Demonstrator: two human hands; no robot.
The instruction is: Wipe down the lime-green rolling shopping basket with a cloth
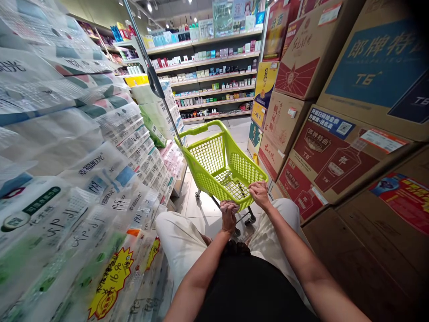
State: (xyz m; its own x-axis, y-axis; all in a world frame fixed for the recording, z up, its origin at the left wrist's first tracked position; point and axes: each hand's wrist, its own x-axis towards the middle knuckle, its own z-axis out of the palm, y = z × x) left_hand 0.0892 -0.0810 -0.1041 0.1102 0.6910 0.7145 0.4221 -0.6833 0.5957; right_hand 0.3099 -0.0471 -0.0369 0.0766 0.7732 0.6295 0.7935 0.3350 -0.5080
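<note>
A lime-green plastic shopping cart [208, 154] stands in front of me, its perforated basket showing only its slotted bottom. My left hand [229, 213] is closed at the near lower end of the basket rim. Higher up, at the near right corner, my right hand [259, 194] wraps its fingers over the same rim. A long grey pole with a dark grip [154, 81] slants down from the top and meets the cart's left side. Dark casters [250, 220] show under the near end, close to my knees.
Wrapped paper packs [110, 174] with price labels are stacked high on my left. Tall stacks of cardboard cartons [335, 152] line the right side. Beyond the cart, shelves [214, 58] of small boxed goods cross the aisle, and pale floor tiles [191, 210] lie beneath.
</note>
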